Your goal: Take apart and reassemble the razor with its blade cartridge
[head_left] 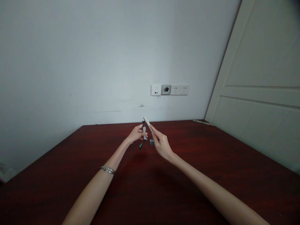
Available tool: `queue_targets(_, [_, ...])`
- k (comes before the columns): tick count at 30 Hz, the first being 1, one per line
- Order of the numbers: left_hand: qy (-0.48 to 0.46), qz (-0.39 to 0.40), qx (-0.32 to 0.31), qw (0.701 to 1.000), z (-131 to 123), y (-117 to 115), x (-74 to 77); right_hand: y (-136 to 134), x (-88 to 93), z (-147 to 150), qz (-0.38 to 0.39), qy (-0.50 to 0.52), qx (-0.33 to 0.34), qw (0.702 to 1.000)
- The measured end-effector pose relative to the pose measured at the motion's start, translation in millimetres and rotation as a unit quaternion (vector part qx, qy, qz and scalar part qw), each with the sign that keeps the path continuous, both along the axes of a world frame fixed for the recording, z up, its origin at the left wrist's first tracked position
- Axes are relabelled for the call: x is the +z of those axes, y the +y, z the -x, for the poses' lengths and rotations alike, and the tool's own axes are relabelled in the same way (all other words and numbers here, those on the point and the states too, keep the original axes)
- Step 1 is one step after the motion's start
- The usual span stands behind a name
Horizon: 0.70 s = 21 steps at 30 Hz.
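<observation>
My left hand (pixel 136 134) is closed around a razor (pixel 144 132) with a grey handle, held upright with its dark head at the top. In my right hand (pixel 162 145), fingers pinch a slim white stick (pixel 147 122) that looks like a toothbrush. It slants up to the left, and its far end is beside the razor's head; whether they touch I cannot tell. Below my left hand, a small green and black piece (pixel 140 146) lies on the table. A small clear case with green parts (pixel 152 142) is partly hidden behind my right hand.
The dark red wooden table (pixel 112 193) reaches back to a pale wall (pixel 93 62). Wall sockets (pixel 179 90) sit above its back edge. A white panelled door or cabinet side (pixel 262 90) rises at the right. A bracelet (pixel 107 169) is on my left forearm.
</observation>
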<state>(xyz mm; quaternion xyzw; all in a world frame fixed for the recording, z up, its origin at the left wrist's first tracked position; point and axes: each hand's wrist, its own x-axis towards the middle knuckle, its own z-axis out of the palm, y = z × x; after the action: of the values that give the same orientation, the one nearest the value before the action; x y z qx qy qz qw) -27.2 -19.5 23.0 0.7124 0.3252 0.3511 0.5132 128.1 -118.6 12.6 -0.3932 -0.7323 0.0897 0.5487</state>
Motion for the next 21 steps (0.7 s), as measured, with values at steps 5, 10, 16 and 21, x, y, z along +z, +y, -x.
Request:
queue_targets(5, [-0.008,-0.01,0.005,1.0,-4,-2,3.3,9,-2.5,2,0.002,-0.002,0.005,1.0])
queue_targets(10, [-0.007,0.006,0.005,1.0,-2,0,1.4,7,-4.5,6,0.0,-0.004,0.019,1.0])
queue_targets(16, [-0.014,-0.008,0.013,1.0,-1,2,3.1,9,-4.5,5,0.007,-0.002,0.001,1.0])
queue_targets(21, [-0.007,-0.009,0.023,1.0,-1,1,7.4,6,-13.0,6,0.003,-0.019,0.018,1.0])
